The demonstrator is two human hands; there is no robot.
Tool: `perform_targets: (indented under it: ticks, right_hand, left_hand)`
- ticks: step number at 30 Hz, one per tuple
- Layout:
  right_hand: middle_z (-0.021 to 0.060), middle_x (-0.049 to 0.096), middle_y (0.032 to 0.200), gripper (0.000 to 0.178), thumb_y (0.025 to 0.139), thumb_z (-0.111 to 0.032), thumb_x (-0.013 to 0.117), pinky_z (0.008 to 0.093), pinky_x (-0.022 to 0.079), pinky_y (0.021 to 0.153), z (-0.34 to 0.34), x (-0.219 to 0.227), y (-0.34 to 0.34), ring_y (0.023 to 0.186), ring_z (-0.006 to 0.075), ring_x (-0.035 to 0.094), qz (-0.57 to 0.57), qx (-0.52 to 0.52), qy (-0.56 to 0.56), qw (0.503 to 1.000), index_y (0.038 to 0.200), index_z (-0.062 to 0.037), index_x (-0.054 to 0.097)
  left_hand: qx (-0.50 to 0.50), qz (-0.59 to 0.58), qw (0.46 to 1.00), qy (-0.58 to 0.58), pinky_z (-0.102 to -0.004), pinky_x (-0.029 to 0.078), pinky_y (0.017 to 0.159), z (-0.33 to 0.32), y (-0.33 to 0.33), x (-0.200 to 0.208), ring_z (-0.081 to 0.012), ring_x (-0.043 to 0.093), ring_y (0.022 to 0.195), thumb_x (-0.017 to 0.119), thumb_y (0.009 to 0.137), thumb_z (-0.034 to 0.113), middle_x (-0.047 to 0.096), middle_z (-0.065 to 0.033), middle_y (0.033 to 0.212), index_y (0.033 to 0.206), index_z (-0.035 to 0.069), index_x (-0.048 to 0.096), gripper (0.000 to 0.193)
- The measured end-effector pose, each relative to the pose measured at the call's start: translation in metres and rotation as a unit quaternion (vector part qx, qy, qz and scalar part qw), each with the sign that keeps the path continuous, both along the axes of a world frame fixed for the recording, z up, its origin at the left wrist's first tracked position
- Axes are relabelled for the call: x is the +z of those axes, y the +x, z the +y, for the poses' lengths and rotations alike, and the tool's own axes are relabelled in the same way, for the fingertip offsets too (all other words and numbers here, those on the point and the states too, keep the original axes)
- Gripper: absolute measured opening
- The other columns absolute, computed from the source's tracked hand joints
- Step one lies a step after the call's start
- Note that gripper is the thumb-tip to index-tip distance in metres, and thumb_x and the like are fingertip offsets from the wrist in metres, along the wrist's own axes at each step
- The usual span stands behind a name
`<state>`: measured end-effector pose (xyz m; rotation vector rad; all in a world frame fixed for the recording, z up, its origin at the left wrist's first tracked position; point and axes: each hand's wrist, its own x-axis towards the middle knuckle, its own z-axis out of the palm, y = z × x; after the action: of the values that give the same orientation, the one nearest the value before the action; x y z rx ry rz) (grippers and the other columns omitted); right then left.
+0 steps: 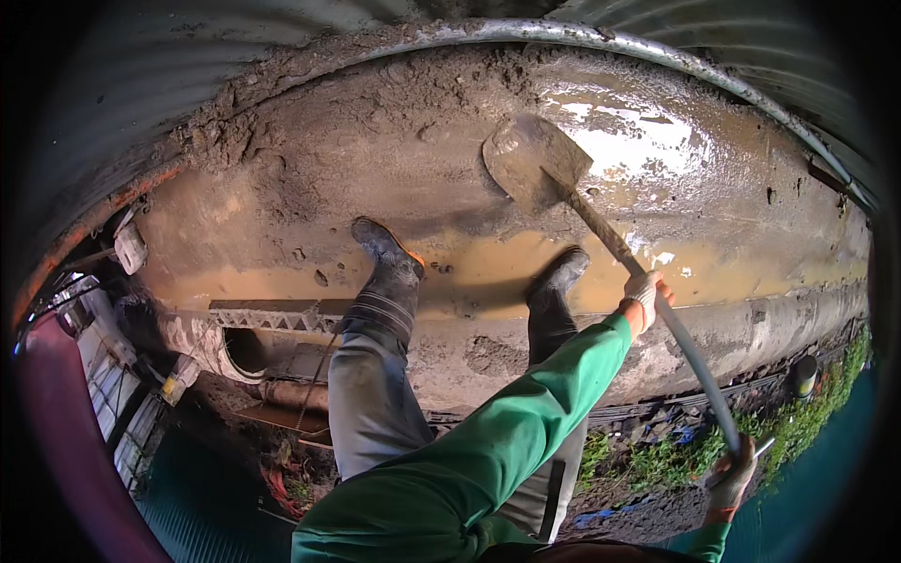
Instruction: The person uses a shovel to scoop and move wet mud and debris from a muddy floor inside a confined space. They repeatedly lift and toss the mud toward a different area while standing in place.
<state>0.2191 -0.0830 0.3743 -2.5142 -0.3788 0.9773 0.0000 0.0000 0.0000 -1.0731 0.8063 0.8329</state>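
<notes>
A long-handled shovel [540, 161], its broad blade coated in mud, reaches away from me to the right of my boots. The blade rests on the wet, muddy ground beside a shiny patch of water. My left hand [646, 298], in a pale glove, is closed round the middle of the shaft, its green-sleeved arm stretched across my body. Lower right, my right hand [732, 479] grips the handle's near end, with an orange band at its wrist. Between the hands the shaft slants down to the right.
My left boot [387, 249] and right boot [557, 272] stand by shallow brown water [469, 281]. Nearer me runs a concrete kerb [450, 357], with a round pipe opening [246, 349] at left. A metal pipe [554, 34] and corrugated sheeting border the far side. Weeds [685, 464] grow lower right.
</notes>
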Motion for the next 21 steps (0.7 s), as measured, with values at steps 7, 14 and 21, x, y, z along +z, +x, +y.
perform_targets:
  ticks: [7,14,21]
  right_hand:
    - [-0.0024,0.049,0.053,0.033,0.101,-0.036,0.065,0.0232,0.033,0.039,0.152,-0.087,-0.155,0.041,0.0075,0.048,0.028,0.221,0.082,0.971,0.099,-0.0027,0.069]
    - [0.0018,0.058,0.062,0.035,0.098,-0.036,0.07,0.0264,0.039,0.036,0.077,-0.197,-0.116,0.041,0.0114,0.052,-0.031,0.213,0.152,0.965,0.099,-0.0018,0.065]
    - [0.0048,0.064,0.068,0.03,0.097,-0.03,0.07,0.0274,0.041,0.036,-0.046,-0.342,-0.079,0.04,0.0132,0.055,0.059,0.067,0.135,0.987,0.092,-0.002,0.063]
  left_hand:
    - [0.173,0.03,0.978,0.108,-0.0431,0.061,0.079,0.105,-0.237,-0.047,-0.0155,0.054,0.062,0.065,0.099,0.018,0.049,-0.0008,0.071,0.087,0.01,0.051,0.02]
    - [0.143,0.059,0.983,0.099,-0.0447,0.06,0.078,0.074,-0.228,-0.075,-0.0165,0.051,0.063,0.067,0.096,0.013,0.049,-0.0007,0.074,0.087,0.01,0.054,0.016]
    - [0.05,0.135,0.987,0.078,-0.0419,0.057,0.077,-0.009,-0.228,-0.156,-0.0173,0.046,0.06,0.066,0.092,0.008,0.046,-0.0011,0.07,0.086,0.01,0.052,0.015]
